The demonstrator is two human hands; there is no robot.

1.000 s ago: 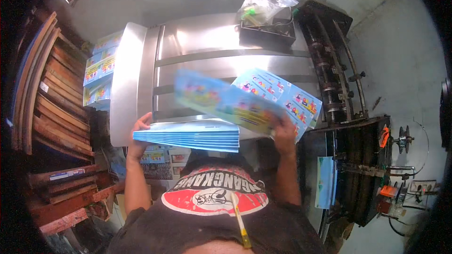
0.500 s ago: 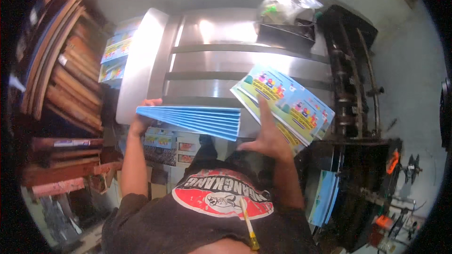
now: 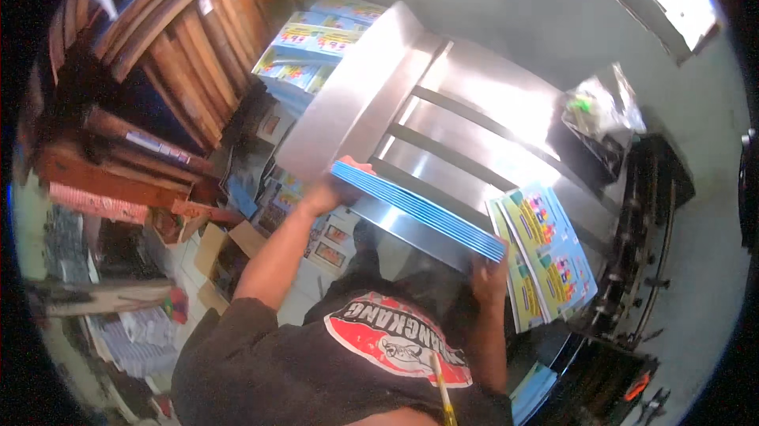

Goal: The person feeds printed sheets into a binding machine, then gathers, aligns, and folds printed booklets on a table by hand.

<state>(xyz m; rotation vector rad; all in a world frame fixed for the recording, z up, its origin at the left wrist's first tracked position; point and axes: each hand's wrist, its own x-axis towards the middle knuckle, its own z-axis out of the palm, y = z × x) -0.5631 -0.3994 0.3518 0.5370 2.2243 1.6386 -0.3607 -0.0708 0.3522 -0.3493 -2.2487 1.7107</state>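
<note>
A thin stack of blue printed sheets [image 3: 419, 209] is held level, its layered edges facing me. My left hand [image 3: 320, 195] is closed round the stack's left end, fingers behind it. My right hand [image 3: 489, 274] grips the right end, its fingers partly hidden by the stack. Just right of that hand, colourful printed sheets [image 3: 545, 252] lie overlapping on the metal table [image 3: 474, 94]. Their fronts show small cartoon figures on blue, yellow and green.
Piles of similar printed sheets [image 3: 312, 47] stand left of the table. Wooden boards [image 3: 190, 47] lean in a rack at the far left. A black box with a clear plastic bag [image 3: 605, 106] sits at the table's far right. Dark machine rollers [image 3: 648, 244] run along the right side.
My right hand has moved onto the stack's right end. The fanned layers are now pressed closer together. The view has turned and shifted left.
</note>
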